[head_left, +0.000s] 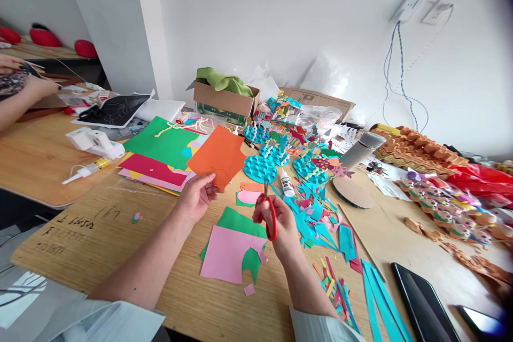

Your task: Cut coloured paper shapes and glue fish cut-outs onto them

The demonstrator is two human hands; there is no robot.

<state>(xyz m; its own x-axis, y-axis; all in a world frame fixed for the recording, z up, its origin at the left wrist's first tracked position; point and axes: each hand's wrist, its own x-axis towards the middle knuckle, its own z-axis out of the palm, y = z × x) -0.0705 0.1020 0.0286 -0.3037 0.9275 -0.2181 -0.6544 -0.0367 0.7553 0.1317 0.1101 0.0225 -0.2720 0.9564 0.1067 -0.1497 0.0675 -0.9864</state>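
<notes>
We look down on a wooden tabletop (120,240) where a person's left hand (196,197) pinches an orange paper sheet (216,157) by its lower edge, between thumb and fingers, with a faint drawn curve showing near the bottom of the sheet. The right hand (276,224) is closed around red-handled scissors (274,227), blades pointing up, just beside the sheet's lower corner; we cannot tell whether the blades are biting the paper. Below the hands lie a pink paper sheet (224,256) overlapping a green paper sheet (240,223), with a curved green cut-out (251,263) on the pink and a small pink scrap (249,289) near it. To the right, a white glue bottle (287,183) stands among teal scalloped paper discs (260,169) and loose teal strips (380,299). A stack of coloured card (156,152) lies just past the left hand, and a steel thermos (363,149) lies on its side farther back. At the far left, a co-worker's hands (40,85) work at a neighbouring tabletop, well apart from the scissors.
</notes>
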